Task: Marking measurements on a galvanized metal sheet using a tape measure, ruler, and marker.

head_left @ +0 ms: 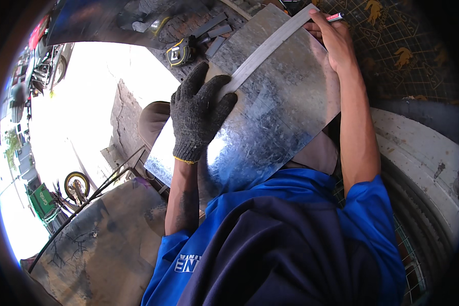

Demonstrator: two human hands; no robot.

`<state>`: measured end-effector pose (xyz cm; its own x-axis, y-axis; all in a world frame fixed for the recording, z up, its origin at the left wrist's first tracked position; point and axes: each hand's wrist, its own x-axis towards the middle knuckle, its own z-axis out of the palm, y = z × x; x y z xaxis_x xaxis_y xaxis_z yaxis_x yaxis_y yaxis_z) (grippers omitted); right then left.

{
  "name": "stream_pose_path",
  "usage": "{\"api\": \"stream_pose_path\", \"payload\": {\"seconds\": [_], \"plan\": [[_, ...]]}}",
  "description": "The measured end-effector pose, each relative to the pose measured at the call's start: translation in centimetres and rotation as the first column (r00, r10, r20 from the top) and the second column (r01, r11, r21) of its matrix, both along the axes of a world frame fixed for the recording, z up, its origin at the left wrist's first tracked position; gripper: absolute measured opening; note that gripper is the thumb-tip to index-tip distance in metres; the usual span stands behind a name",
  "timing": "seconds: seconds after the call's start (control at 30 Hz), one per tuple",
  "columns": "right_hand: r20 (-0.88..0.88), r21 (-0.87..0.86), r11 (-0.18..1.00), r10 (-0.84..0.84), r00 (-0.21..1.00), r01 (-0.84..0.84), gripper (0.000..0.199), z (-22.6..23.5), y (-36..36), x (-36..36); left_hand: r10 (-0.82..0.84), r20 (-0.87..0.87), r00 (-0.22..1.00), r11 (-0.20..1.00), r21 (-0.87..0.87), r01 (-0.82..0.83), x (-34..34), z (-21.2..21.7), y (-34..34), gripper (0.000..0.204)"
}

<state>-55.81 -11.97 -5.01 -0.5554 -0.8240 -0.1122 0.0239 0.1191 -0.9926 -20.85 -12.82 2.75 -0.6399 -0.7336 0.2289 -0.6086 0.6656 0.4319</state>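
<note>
A galvanized metal sheet (pixel 285 117) lies tilted across my lap. Across its upper part runs a flat, light grey metal strip (pixel 270 50), slanting from lower left to upper right. My left hand (pixel 198 115), in a dark knitted glove with a yellow cuff edge, lies over the strip's near end. Its fingers are spread, with the strip passing between thumb and forefinger. At the strip's far end, my bare right hand (pixel 336 45) holds a white and red marker pen (pixel 335 17). The forefinger touches the strip near the sheet's edge; the pen's tip is hidden.
A black and yellow tape measure (pixel 181 52) sits beyond my left hand, beside several dark metal pieces (pixel 214 31). Dark patterned material (pixel 403 56) covers the far right. A curved pale panel (pixel 423 148) stands right of my arm. A stained board (pixel 107 245) lies lower left.
</note>
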Motion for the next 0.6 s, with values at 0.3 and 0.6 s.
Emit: {"api": "stream_pose_path", "payload": {"seconds": [0.3,0.6], "plan": [[0.03,0.043,0.999,0.026,0.999,-0.028,0.048,-0.06,0.28,-0.41,0.012,0.009,1.0,1.0,0.021,-0.012,0.11,0.09,0.15,0.04],[0.037,0.0,0.999,0.042,0.998,-0.042,0.045,-0.05,0.4,-0.34,0.011,0.013,1.0,1.0,0.004,-0.011,0.09,0.09,0.1,0.04]]}}
